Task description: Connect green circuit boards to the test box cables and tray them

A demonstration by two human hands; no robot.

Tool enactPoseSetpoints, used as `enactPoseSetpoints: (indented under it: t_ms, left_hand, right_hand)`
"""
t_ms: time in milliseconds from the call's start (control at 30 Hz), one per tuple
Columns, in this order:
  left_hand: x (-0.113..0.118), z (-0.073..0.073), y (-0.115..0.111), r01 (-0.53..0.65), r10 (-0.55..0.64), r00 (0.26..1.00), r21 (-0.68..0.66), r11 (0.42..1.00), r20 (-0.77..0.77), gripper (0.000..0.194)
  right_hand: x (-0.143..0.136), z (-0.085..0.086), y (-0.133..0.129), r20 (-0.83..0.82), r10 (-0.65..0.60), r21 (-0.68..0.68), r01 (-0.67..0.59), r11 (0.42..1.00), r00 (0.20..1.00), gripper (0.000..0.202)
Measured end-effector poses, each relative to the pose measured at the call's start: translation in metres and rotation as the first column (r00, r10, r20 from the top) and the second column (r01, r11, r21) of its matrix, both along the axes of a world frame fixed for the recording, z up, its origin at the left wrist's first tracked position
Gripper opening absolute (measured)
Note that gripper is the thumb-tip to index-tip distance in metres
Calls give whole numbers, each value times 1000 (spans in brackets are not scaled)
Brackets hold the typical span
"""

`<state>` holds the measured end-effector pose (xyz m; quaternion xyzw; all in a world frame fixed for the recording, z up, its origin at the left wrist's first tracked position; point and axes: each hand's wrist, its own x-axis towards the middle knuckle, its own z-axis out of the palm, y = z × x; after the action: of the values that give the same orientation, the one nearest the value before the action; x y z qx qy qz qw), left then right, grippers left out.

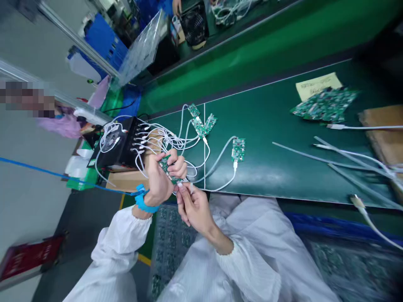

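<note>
My left hand [162,178], with a blue wrist strap [144,199] at its wrist, is closed around a green circuit board [166,164]. At the board's lower end, my right hand [195,205] pinches a white cable plug [180,183]; whether the plug is fully seated cannot be made out. Beyond my hands lie several small boards [199,126] joined to white cables. Another board [238,149] rests to the right, with a white plug [235,162] at its near edge. The white cables run to a black box [121,142] beside my left hand.
A pile of circuit boards [325,105] lies by a yellow note [317,85] on the green bench mat [267,176]. Loose cables [346,157] spread at the right near a cardboard box [385,134]. Trays of boards [171,239] sit below the bench edge. A blue cord [63,175] trails left.
</note>
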<state>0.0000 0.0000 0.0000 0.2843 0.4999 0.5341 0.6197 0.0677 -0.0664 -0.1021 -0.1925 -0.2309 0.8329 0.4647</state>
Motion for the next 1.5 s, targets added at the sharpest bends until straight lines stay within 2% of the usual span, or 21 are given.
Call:
enactPoseSetpoints:
  t_ms: [167, 300, 367, 433, 500, 567, 667, 867, 1000, 1167, 1267, 1333, 1433, 1500]
  left_hand:
    - [1, 1, 5, 26, -25, 999, -28, 999, 32, 35]
    - [1, 0, 9, 86, -86, 996, -34, 996, 0, 33]
    - [0, -1, 10, 91, -92, 995, -37, 995, -27, 32]
    - [-2, -4, 10, 85, -86, 995, -33, 996, -44, 32]
    - [-4, -6, 10, 80, -80, 995, -12, 997, -51, 32]
    - [-6, -10, 9, 82, -81, 995, 21, 996, -56, 29]
    - [-7, -14, 8, 94, -90, 994, 64, 994, -64, 25]
    - [-5, -17, 6, 87, -77, 992, 99, 991, -97, 26]
    - [-8, -10, 10, 122, -100, 981, 122, 985, -168, 23]
    - [-23, 6, 13, 182, -137, 949, 138, 974, -283, 24]
    - [-28, 9, 13, 207, -162, 938, 119, 971, -307, 27]
    - [-27, 6, 11, 215, -176, 938, 102, 971, -299, 30]
    - [-22, 1, 10, 204, -170, 942, 91, 975, -288, 30]
    - [-17, -3, 9, 197, -157, 941, 107, 975, -299, 30]
  right_hand:
    - [7, -4, 5, 46, 105, 39, -106, 994, 993, 40]
    - [25, -6, 12, 181, 222, 61, -236, 970, 958, 50]
    - [33, -4, 13, 224, 161, 39, -174, 984, 961, 57]
    - [37, -1, 12, 210, 0, 21, -4, 1000, 978, 62]
    - [39, 2, 11, 147, -187, 4, 188, 982, 971, 58]
    - [39, 4, 11, 67, -297, -21, 299, 954, 953, 49]
    - [39, 4, 12, 34, -321, -63, 322, 945, 947, 43]
    - [47, 6, 16, 231, -259, 23, 260, 965, 938, 42]
    - [54, 4, 19, 290, -243, 107, 220, 970, 926, 39]
    - [63, -2, 24, 313, -253, 91, 236, 967, 915, 40]
    - [62, 3, 26, 321, -373, 133, 349, 928, 870, 28]
    - [56, 10, 27, 357, -473, 227, 417, 880, 805, 17]
    - [43, 21, 27, 397, -589, 392, 451, 802, 704, 9]
    - [33, 26, 26, 396, -613, 429, 452, 782, 684, 10]
